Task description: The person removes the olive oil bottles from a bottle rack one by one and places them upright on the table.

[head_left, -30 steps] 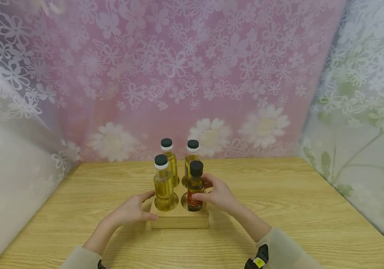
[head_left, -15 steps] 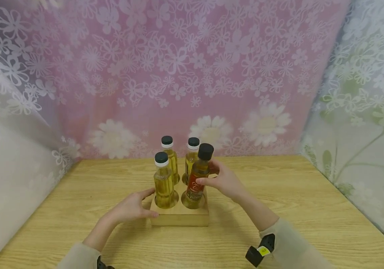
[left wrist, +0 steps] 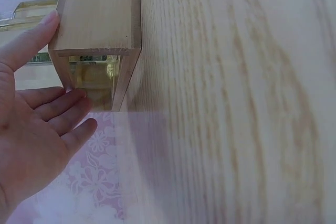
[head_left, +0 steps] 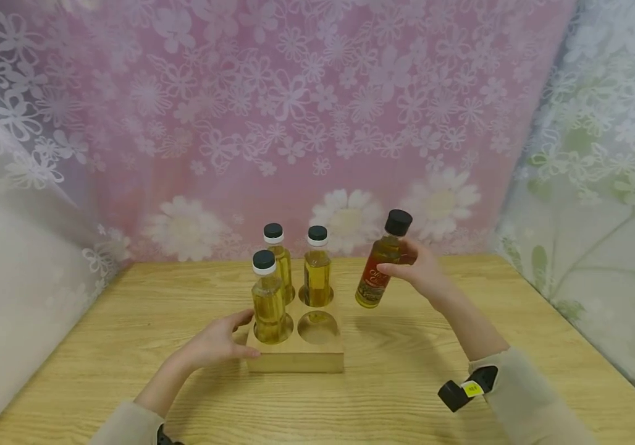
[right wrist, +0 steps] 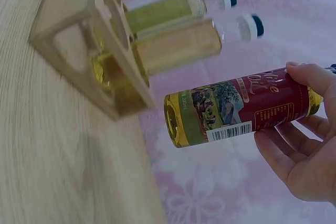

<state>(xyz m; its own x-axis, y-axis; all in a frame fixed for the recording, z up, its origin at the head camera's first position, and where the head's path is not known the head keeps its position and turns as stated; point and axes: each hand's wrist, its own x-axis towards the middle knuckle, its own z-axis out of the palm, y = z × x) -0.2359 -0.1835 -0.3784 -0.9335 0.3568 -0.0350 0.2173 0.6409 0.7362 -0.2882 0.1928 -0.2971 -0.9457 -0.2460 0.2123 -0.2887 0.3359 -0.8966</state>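
My right hand (head_left: 428, 272) grips an olive oil bottle (head_left: 374, 272) with a red label and black cap. The bottle is tilted, cap leaning right, and held above the table to the right of a wooden bottle rack (head_left: 295, 363). In the right wrist view, the label and barcode of this olive oil bottle (right wrist: 236, 106) face the camera, fingers below and thumb on top. At the rack's left end, my left hand (head_left: 212, 346) rests with thumb at the front corner and fingers along the side. The left wrist view shows this left hand (left wrist: 37, 114) with its fingers extended against the rack.
Three oil bottles with dark green and white caps stand in the rack: front left (head_left: 269, 306), back left (head_left: 282, 262) and back right (head_left: 317, 272). The front right hole (head_left: 318, 330) holds no bottle. A floral curtain (head_left: 317, 123) hangs behind the wooden table (head_left: 434, 321).
My right hand has lifted the olive oil bottle out of the rack's front right hole and carried it up and to the right. My left hand has stayed at the rack.
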